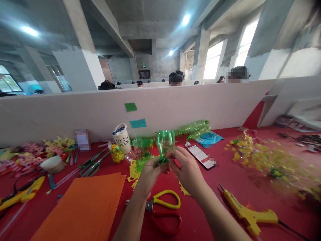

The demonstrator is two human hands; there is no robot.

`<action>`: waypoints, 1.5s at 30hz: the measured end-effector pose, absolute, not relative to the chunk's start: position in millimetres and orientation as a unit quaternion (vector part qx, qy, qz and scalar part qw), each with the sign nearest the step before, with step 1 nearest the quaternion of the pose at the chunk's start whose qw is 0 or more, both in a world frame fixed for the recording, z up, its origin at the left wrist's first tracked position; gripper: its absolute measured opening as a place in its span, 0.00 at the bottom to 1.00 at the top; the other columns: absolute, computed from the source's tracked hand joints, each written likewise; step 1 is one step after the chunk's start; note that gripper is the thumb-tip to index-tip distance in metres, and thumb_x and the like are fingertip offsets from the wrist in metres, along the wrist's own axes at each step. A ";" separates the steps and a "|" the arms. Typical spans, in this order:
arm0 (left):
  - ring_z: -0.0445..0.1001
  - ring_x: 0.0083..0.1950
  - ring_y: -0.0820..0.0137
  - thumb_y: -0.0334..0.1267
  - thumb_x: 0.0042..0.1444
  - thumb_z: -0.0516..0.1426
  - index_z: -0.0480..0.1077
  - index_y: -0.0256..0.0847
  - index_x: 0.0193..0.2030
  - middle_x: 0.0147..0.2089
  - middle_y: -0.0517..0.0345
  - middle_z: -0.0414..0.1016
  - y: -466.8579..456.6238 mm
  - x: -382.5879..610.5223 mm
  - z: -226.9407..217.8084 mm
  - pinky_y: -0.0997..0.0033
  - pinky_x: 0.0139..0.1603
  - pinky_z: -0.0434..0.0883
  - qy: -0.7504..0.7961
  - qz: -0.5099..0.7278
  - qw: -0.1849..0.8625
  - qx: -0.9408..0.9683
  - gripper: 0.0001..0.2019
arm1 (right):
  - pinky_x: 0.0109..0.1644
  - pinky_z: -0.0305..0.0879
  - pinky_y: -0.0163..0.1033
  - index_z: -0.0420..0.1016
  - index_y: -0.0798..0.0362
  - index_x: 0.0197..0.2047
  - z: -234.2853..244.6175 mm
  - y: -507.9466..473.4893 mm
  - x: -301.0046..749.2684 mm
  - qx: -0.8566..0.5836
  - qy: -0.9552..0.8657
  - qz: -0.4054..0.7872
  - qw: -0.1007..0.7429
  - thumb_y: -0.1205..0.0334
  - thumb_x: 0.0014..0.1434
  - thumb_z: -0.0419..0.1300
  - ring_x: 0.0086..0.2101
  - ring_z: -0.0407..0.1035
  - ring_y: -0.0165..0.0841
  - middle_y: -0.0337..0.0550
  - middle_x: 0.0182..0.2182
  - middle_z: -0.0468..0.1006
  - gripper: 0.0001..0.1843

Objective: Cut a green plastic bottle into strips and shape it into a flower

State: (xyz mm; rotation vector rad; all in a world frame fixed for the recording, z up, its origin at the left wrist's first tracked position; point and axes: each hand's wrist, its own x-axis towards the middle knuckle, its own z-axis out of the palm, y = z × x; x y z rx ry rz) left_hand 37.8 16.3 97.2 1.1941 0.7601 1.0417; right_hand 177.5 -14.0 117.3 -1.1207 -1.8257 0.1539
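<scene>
Between my hands, above the red table, is a cut green plastic bottle piece (166,140), its wide part upward and its narrow end down. My left hand (150,172) grips that narrow end from the left. The fingers of my right hand (184,162) are bent and pressed near the same end from the right; what they pinch is too small to make out. Below my wrists lie scissors (167,199) with one yellow and one red handle, blades partly hidden by my left forearm. Yellow paper cut-outs (134,170) lie beyond my left hand.
Orange sheets (82,204) lie at left, a yellow glue gun (250,211) at right and another glue gun (27,194) far left. Green bottles (195,127), a phone (202,156) and a white cup (122,139) stand or lie near the white partition (175,103). Yellow star sprays (265,164) spread right.
</scene>
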 end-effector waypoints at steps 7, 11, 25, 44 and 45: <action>0.74 0.32 0.68 0.42 0.45 0.64 0.74 0.34 0.41 0.31 0.52 0.76 15.6 37.2 99.0 0.70 0.34 0.69 0.363 0.481 0.637 0.481 0.17 | 0.41 0.63 0.36 0.70 0.51 0.41 112.4 -13.4 173.4 -0.452 -0.739 0.056 0.497 0.73 0.59 0.51 0.38 0.68 0.34 0.43 0.36 0.75 0.11; 0.75 0.33 0.66 0.43 0.45 0.63 0.74 0.32 0.40 0.34 0.49 0.77 18.2 29.9 99.9 0.68 0.35 0.71 0.368 0.483 0.637 0.475 0.18 | 0.37 0.62 0.33 0.70 0.52 0.38 105.4 -12.4 166.2 -0.445 -0.740 0.060 0.501 0.70 0.60 0.51 0.34 0.69 0.32 0.42 0.33 0.76 0.08; 0.70 0.30 0.74 0.37 0.46 0.63 0.71 0.38 0.37 0.30 0.58 0.74 14.8 30.1 101.1 0.74 0.34 0.67 0.337 0.511 0.641 0.463 0.12 | 0.39 0.63 0.34 0.69 0.52 0.39 113.0 -18.8 165.9 -0.397 -0.768 0.069 0.497 0.72 0.59 0.51 0.35 0.68 0.31 0.42 0.34 0.75 0.09; 0.71 0.39 0.68 0.40 0.43 0.65 0.75 0.39 0.38 0.35 0.56 0.76 11.2 33.3 104.8 0.68 0.44 0.65 0.396 0.486 0.597 0.501 0.14 | 0.42 0.63 0.38 0.69 0.50 0.48 127.8 -22.9 181.1 -0.487 -0.740 0.040 0.462 0.67 0.62 0.50 0.41 0.67 0.35 0.44 0.42 0.71 0.13; 0.71 0.39 0.67 0.39 0.43 0.65 0.74 0.39 0.38 0.36 0.55 0.76 11.2 33.4 104.8 0.68 0.44 0.65 0.394 0.484 0.598 0.503 0.14 | 0.42 0.63 0.38 0.69 0.51 0.48 127.5 -22.5 181.2 -0.489 -0.738 0.044 0.463 0.67 0.62 0.50 0.41 0.67 0.35 0.44 0.42 0.71 0.12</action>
